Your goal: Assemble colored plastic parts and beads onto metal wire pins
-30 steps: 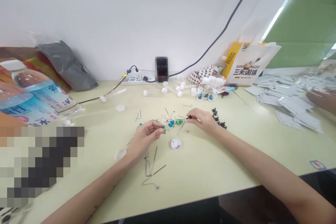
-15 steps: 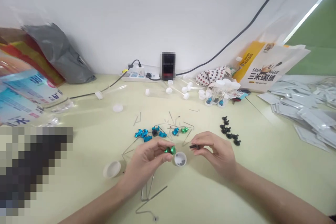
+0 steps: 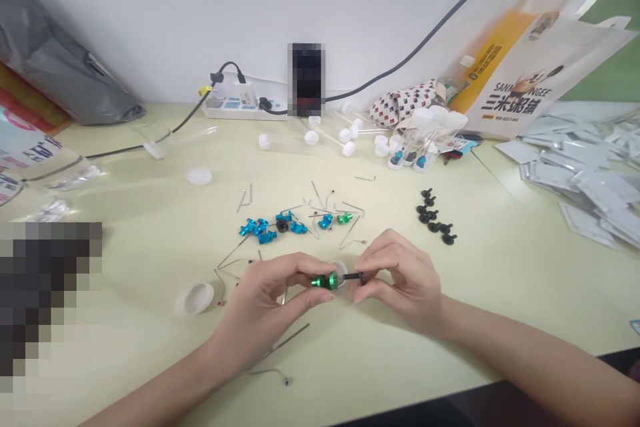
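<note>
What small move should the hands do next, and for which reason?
Probably ease the black piece in the right hand gently toward the green part: the left hand holds that part, and the thin stem points at it from close by.

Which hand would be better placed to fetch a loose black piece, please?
Right, I'd judge: the right hand is nearer the loose black pieces, though holding a black piece; the left hand is farther, holding a green part.
</note>
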`<action>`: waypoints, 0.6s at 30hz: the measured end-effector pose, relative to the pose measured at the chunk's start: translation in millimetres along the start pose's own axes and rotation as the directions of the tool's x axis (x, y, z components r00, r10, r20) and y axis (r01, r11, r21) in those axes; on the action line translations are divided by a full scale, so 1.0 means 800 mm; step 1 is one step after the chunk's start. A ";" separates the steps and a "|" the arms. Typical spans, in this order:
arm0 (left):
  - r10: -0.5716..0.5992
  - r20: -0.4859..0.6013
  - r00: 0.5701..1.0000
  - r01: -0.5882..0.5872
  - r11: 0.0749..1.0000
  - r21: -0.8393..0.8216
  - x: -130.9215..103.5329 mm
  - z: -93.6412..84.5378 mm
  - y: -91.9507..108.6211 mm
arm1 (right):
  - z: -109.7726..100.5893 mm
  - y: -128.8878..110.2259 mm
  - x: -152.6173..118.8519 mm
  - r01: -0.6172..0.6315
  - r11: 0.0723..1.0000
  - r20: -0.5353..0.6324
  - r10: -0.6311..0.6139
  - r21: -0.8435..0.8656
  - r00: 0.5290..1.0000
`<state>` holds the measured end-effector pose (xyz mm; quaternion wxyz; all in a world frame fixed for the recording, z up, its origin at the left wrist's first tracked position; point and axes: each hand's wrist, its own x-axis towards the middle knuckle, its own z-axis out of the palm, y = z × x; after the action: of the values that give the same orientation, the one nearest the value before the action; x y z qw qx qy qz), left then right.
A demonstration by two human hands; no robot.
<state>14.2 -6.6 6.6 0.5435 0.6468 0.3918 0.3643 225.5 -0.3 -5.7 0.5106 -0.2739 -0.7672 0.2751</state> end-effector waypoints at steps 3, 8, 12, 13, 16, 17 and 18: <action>-0.002 0.020 1.000 0.001 0.999 0.054 0.001 0.002 0.002 | 0.001 0.000 0.000 0.012 1.000 0.021 -0.013 0.003 1.000; 0.014 0.052 0.999 -0.017 0.997 0.070 -0.001 0.005 0.003 | 0.001 0.000 -0.005 0.133 0.990 0.045 -0.131 -0.042 0.990; 0.020 0.059 0.998 -0.025 0.997 0.077 -0.004 0.002 0.003 | 0.001 0.000 -0.006 0.178 0.979 0.060 -0.173 -0.097 0.983; 0.016 0.065 0.998 -0.021 0.997 0.075 -0.004 0.001 0.002 | 0.001 0.000 -0.006 0.184 0.978 0.058 -0.178 -0.101 0.982; -0.015 0.076 0.997 0.011 0.999 0.050 -0.003 -0.001 0.002 | 0.002 0.000 -0.005 0.193 0.975 0.065 -0.186 -0.114 0.980; -0.032 0.078 0.996 0.029 0.999 0.040 -0.002 -0.001 0.002 | 0.002 0.000 -0.004 0.192 0.974 0.071 -0.185 -0.117 0.980; -0.044 0.080 0.996 0.042 0.999 0.025 -0.001 0.000 0.002 | 0.001 0.000 -0.004 0.194 0.973 0.075 -0.186 -0.120 0.980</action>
<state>13.9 -7.3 8.4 0.5589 0.6587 0.3876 0.3218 225.6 -3.1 -8.0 0.4915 -0.2222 -0.8217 0.1840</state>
